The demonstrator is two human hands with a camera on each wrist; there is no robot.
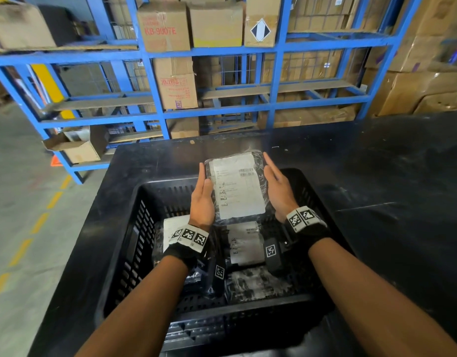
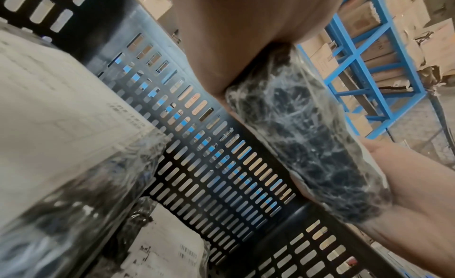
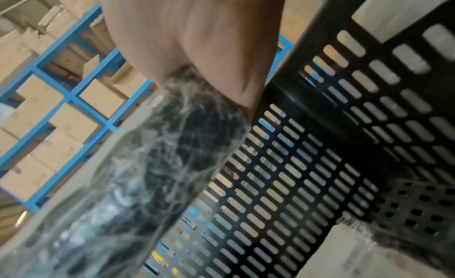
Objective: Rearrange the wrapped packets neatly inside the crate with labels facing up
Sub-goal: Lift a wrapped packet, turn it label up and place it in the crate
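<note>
I hold a clear-wrapped dark packet [image 1: 239, 186] above the far half of the black slotted crate [image 1: 134, 228], its white label facing up. My left hand [image 1: 203, 197] lies flat along the packet's left edge and my right hand [image 1: 276, 186] along its right edge, fingers straight, squeezing it between the palms. The left wrist view shows the packet's edge [image 2: 302, 146] between the two palms, and the right wrist view shows the packet [image 3: 160, 175] under my right palm [image 3: 197, 38]. Inside the crate lie a label-up packet [image 1: 245, 243], another [image 1: 172, 229] at the left, and one [image 1: 255, 282] showing only dark wrap.
The crate stands on a black table [image 1: 376, 176] that stretches to the right. Blue shelving [image 1: 273, 104] with cardboard boxes runs along the far side. An open carton [image 1: 75, 145] sits low at the left, beside grey floor with a dashed yellow line [image 1: 39, 222].
</note>
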